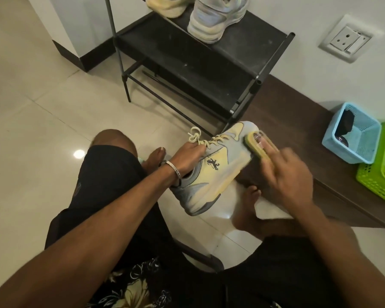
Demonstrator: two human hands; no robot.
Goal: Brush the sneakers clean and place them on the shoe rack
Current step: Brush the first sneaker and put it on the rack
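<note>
— Sneaker (211,172): where was it when you looked?

— Off the floor, in front of the seated person's knees, toe towards the black shoe rack (200,70). The left hand (187,157) had its fingers pushed down into the collar beside the laces, holding it from inside. The right hand (285,167) pressed a yellow brush (257,144) against the side of the toe; its fingers (269,155) lay fairly straight over the brush's back, a little spread, though blurred.

— And the rack?

— Two other sneakers (216,16) were standing on its top shelf, with room beside them.

— What might have gone wrong?

— I'd guess the brush slipping. Flat fingers grip it poorly, so a hard stroke off the rounded toe could send it flying. Also, the shoe hung on one hand only; strong sideways scrubbing might have twisted it loose.
</note>
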